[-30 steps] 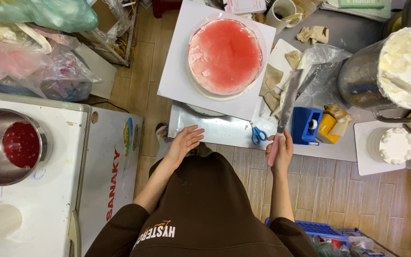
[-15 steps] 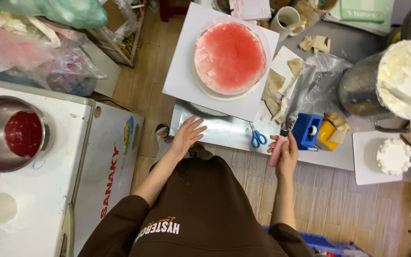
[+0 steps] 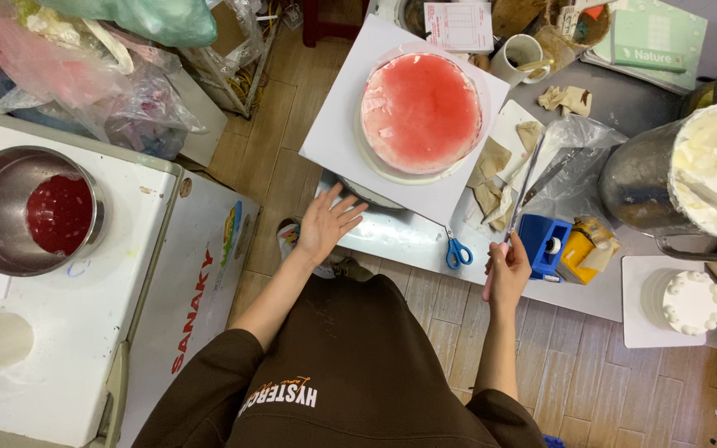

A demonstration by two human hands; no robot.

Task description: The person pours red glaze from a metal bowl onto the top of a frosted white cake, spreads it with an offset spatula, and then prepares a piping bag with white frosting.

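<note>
A round cake [image 3: 421, 111] with a red glazed top sits on a white square board [image 3: 334, 133] over a turntable. My left hand [image 3: 326, 224] rests with fingers spread on the steel table edge just below the board. My right hand [image 3: 508, 271] is shut on the pink handle of a long palette knife [image 3: 525, 187], whose blade points up toward brown paper scraps. Blue-handled scissors [image 3: 457, 251] lie between my hands.
A large steel pot of white cream [image 3: 690, 178] stands at the right, with a small white cake [image 3: 692, 302] on a board below it. A blue tape dispenser [image 3: 544, 243] is beside my right hand. A steel bowl of red sauce [image 3: 31, 211] sits on the white freezer at left.
The view has shifted slightly. My right hand has moved the palette knife a little left and tilted its blade; my left hand stays at the table edge.
</note>
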